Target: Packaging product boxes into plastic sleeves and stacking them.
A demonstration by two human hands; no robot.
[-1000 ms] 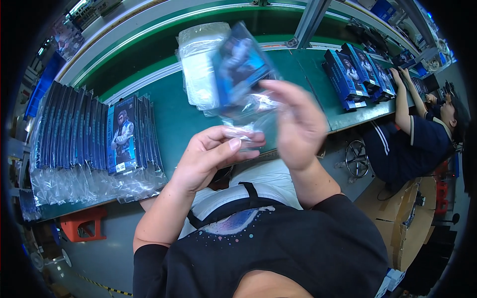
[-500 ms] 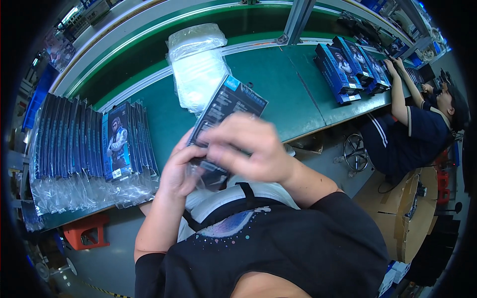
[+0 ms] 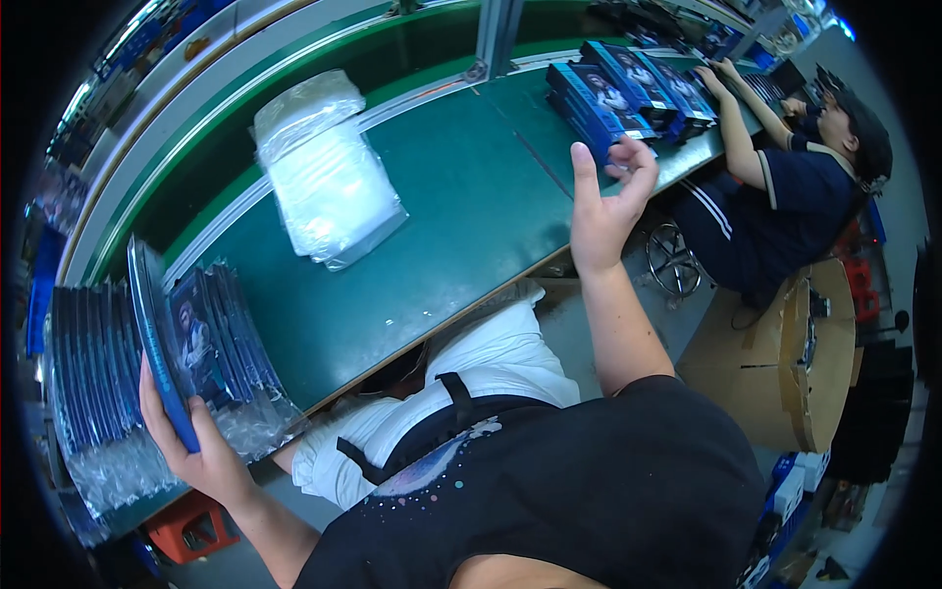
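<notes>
My left hand (image 3: 201, 447) grips a slim blue box (image 3: 155, 334) by its lower end and holds it upright. It is at the row of similar dark blue boxes (image 3: 88, 363) standing on edge in clear plastic bags at the left of the table. Another part of that row, with a printed figure on the front box (image 3: 201, 348), lies just right of the held box. My right hand (image 3: 608, 211) is raised with thumb and fingers apart, holding nothing. Beyond its fingertips are stacks of unbagged blue boxes (image 3: 599, 103).
A pile of clear plastic bags (image 3: 334, 187) lies on the green table (image 3: 461, 196). A co-worker (image 3: 795, 182) sits at the right, arms over the table. A big cardboard box (image 3: 756, 363) stands right of me; a red stool (image 3: 191, 525) is under the table's left end.
The box has gone from in front of me to the left row in my left hand. My right hand has let go and swung right toward the stacks. The view has shifted too.
</notes>
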